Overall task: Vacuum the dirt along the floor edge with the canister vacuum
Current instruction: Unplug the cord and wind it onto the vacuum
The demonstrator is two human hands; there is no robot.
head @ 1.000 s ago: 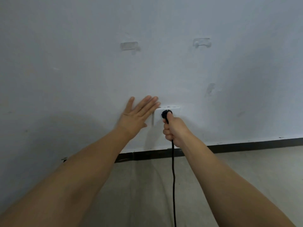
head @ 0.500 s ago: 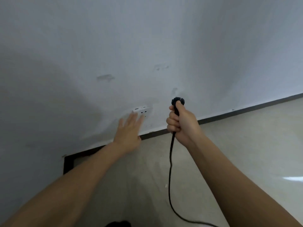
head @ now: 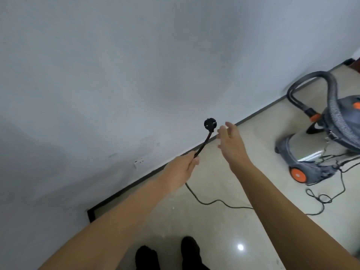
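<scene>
My left hand [head: 184, 168] grips the black power cord [head: 202, 148] a little below its round black plug [head: 210, 124], which sticks up in the air in front of the wall. Just to the right of the plug, my right hand [head: 231, 142] is open with loose fingers and holds nothing. The cord runs down from my left hand and across the floor [head: 214, 202] toward the canister vacuum [head: 319, 152] at the right, a grey and steel drum with orange wheels and a grey ribbed hose [head: 331, 98] looped over it.
A white wall socket [head: 139, 163] sits low on the grey wall, left of my left hand. A black skirting strip [head: 136, 185] runs along the floor edge. Loose cord lies tangled beside the vacuum [head: 319, 197]. My dark shoes [head: 167, 254] show at the bottom.
The plug has come out of the socket and away from the wall. It passed from my right hand to my left, which now holds the cord. The view swung right, revealing the vacuum.
</scene>
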